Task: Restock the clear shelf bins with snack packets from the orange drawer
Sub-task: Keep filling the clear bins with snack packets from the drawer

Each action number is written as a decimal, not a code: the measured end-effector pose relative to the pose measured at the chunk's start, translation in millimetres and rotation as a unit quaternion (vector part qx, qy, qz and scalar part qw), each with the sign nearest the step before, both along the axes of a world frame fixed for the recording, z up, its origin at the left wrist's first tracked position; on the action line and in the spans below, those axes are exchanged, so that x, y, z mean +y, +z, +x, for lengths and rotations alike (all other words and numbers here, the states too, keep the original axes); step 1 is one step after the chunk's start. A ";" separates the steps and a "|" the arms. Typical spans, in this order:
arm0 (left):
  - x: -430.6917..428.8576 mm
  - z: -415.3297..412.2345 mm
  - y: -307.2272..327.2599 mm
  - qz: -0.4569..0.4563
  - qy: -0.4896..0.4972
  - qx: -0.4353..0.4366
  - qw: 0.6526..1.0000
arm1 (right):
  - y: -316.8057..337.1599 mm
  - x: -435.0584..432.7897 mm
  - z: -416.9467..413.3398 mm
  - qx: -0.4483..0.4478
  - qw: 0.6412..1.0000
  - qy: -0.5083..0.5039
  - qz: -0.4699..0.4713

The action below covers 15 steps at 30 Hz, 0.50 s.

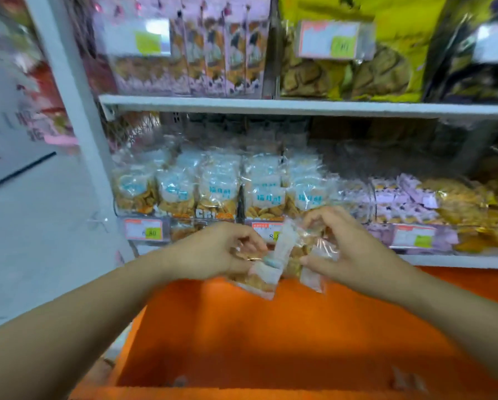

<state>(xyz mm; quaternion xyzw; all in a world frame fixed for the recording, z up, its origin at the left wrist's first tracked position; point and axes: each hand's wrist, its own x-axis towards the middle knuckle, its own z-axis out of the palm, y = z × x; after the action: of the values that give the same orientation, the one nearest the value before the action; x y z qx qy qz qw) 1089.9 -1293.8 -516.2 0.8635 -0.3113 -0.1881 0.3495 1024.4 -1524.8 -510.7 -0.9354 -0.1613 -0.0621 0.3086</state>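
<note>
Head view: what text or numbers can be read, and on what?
"CRI": snack packet in the left bin; rest cut off.
".80": left price tag; first digit blurred.
"8.": middle price tag, partly behind the held packets.
Packet labels, other tags: too blurred.

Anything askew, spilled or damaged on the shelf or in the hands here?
Nothing clearly wrong. The left hand and right hand hold clear-wrapped snack packets above the orange plastic drawer. Blue-labelled packets stand in rows on the shelf; pink-labelled packets lie at mixed angles, none spilled. Blur hides fine damage.
</note>
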 end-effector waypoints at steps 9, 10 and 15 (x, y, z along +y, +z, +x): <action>34.4 5.4 67.8 -0.084 0.120 -0.433 0.890 | 64.4 14.9 36.8 -0.303 0.953 0.004 0.021; 36.1 9.9 66.0 -0.087 0.134 -0.473 0.867 | 61.6 16.9 45.7 -0.333 0.943 0.011 0.007; 24.2 44.3 43.8 -0.070 0.142 -0.581 0.798 | 33.6 17.8 91.2 -0.439 0.892 0.025 -0.108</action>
<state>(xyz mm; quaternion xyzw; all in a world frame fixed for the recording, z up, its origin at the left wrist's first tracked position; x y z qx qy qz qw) 1134.2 -1269.7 -472.4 0.8184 -0.3425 0.4228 0.1848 1115.6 -1507.0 -477.0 -0.8360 -0.3093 -0.4411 0.1048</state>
